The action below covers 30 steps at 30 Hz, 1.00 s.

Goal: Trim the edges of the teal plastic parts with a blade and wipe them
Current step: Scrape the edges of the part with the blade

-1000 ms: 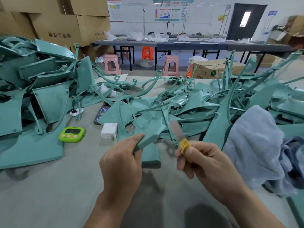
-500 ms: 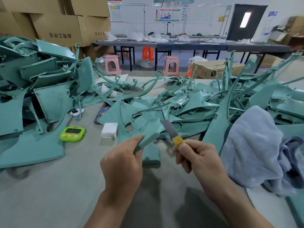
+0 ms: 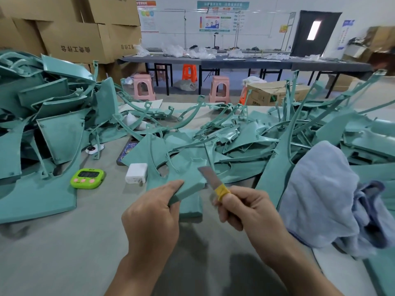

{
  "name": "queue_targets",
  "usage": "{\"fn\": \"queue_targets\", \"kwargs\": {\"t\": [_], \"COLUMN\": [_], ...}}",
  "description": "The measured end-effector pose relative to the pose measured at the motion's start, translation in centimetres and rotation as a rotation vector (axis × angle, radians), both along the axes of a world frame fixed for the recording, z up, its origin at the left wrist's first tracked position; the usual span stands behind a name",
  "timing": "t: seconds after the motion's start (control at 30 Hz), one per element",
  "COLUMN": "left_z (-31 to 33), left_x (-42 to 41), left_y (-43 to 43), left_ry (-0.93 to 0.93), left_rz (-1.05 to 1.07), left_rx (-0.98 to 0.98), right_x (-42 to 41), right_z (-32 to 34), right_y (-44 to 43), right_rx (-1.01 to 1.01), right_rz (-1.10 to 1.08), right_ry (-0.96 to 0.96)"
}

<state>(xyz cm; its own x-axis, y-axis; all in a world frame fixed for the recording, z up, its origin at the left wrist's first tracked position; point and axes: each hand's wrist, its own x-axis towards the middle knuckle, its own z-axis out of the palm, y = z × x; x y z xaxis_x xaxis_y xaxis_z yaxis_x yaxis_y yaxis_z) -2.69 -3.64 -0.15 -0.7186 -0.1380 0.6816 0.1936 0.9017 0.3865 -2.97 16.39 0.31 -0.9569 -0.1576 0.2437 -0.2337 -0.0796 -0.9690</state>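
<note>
My left hand [image 3: 150, 218] grips the near end of a flat teal plastic part [image 3: 188, 178], thumb on top, holding it just above the table. My right hand [image 3: 245, 212] holds a steel blade [image 3: 208, 176] whose handle is wrapped in yellow tape. The blade's flat lies against the right edge of the held part, tip pointing up and left. A blue-grey cloth [image 3: 320, 197] lies bunched to the right of my right hand.
Heaps of teal parts cover the table's left [image 3: 49, 129] and far right [image 3: 299, 137]. A green timer [image 3: 87, 177], a white charger [image 3: 136, 173] and a phone [image 3: 126, 152] lie left of centre. Cardboard boxes [image 3: 72, 33] stand behind; grey table surface [image 3: 64, 253] lies near me.
My right hand has brought the blade left and down, from clear of the part to against its right edge. My left hand keeps the same hold on the part.
</note>
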Motion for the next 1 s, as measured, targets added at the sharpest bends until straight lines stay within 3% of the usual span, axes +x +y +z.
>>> {"fn": "queue_targets", "kwargs": {"t": [0.1,0.23,0.33,0.4,0.53,0.67,0.83,1.0], "left_z": [-0.2,0.1,-0.1,-0.5,-0.9,-1.0,-0.4,-0.4], "left_x": [-0.1,-0.6,-0.9,-0.7,-0.6,-0.5,0.0,-0.1], "left_y": [0.1,0.3,0.2,0.0,0.2,0.7,0.9,0.3], "left_ry": [-0.009,-0.023,-0.069,-0.076,-0.057,0.002,0.169,0.155], "left_rz": [0.014,0.035,0.055,0.04,-0.063,-0.165,-0.274,-0.178], "left_rx": [-0.003,-0.033,-0.03,-0.043,-0.046,-0.099,-0.002,0.2], "right_x": [-0.8,-0.7,-2.0,-1.9,-0.6,-0.4,-0.3,-1.0], "right_z": [-0.4,0.2,-0.6,-0.8,0.0,0.5,0.3,0.1], "right_y": [0.8,0.7,0.8,1.1,1.1,1.3,1.0,0.7], "right_rx": [0.007,-0.002,0.175,0.086,-0.113,-0.101,-0.055,-0.252], "right_rz": [-0.175,0.021,-0.218,-0.263,-0.032,0.27,0.237,-0.054], "right_ry": [-0.032,-0.001,-0.145,-0.174,0.0,-0.074,-0.101,-0.424]}}
